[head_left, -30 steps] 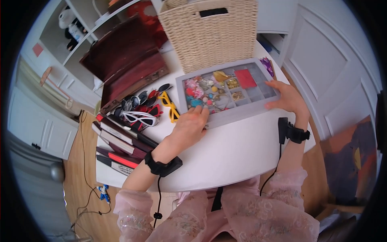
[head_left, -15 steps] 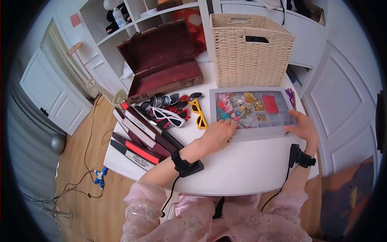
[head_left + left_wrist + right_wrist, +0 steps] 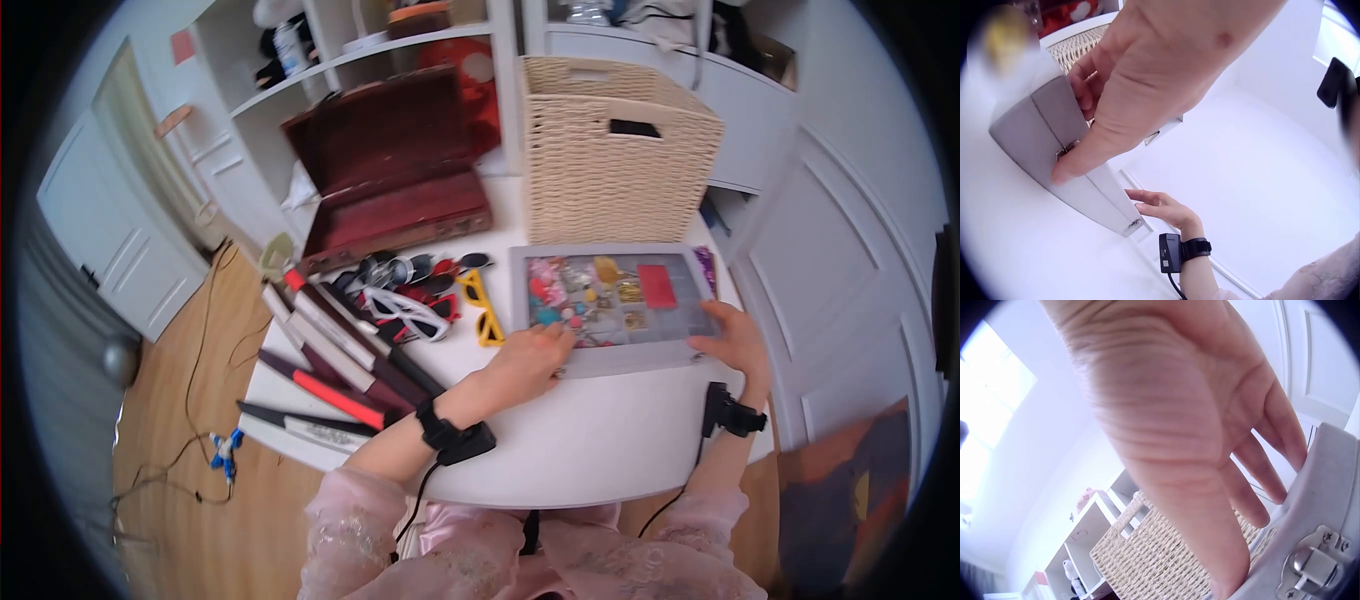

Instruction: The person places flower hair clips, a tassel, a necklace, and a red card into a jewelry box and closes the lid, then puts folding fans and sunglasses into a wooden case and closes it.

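A grey jewelry box (image 3: 640, 362) with a clear-windowed lid lies closed on the white table. Earrings, pink and teal trinkets and a red card (image 3: 656, 286) show in its compartments. At the box's front left, my left hand (image 3: 530, 358) grips the edge, fingers curled on top and thumb against a metal latch (image 3: 1067, 150). My right hand (image 3: 735, 342) rests at the front right corner with its fingers spread and fairly straight. Its thumb touches the rim close to the other metal latch (image 3: 1315, 565).
Sunglasses (image 3: 408, 312), including a yellow pair (image 3: 481, 308), lie left of the box. Several books (image 3: 345, 350) lean nearer the table's left edge. Behind stand an open maroon case (image 3: 400, 215) and a woven basket (image 3: 610, 175). A purple item (image 3: 706, 268) lies beyond the box's right side.
The head view has swung, so the table scene sits further right and lower than a second ago. Both hands stay at the front of the jewelry box, which remains closed.
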Demonstrator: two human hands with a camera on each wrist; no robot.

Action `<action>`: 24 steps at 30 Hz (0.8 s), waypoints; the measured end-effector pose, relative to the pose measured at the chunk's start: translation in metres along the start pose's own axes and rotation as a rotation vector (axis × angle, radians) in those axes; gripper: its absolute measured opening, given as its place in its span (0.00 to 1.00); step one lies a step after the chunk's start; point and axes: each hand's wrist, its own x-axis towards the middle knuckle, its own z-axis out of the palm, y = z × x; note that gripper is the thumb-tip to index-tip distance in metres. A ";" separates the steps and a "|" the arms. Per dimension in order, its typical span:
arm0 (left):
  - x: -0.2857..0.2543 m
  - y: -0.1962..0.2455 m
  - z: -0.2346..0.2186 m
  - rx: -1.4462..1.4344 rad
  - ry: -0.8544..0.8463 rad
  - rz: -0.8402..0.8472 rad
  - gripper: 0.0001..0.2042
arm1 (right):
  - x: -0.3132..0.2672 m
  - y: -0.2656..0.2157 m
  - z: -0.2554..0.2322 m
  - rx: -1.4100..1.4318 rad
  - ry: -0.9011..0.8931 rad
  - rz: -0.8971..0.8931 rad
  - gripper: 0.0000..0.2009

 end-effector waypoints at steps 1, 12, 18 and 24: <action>-0.002 -0.001 -0.001 0.009 0.000 -0.041 0.18 | 0.002 -0.001 0.000 0.024 -0.026 0.006 0.31; -0.002 -0.001 -0.011 -0.057 -0.127 -0.010 0.21 | 0.002 -0.004 -0.002 -0.017 -0.047 0.056 0.31; -0.013 -0.009 -0.049 -0.288 -0.203 -0.048 0.14 | 0.002 -0.002 -0.002 -0.003 -0.045 0.057 0.31; -0.043 -0.031 -0.107 -0.212 -0.137 -0.167 0.10 | 0.001 0.000 0.000 0.021 -0.025 0.060 0.31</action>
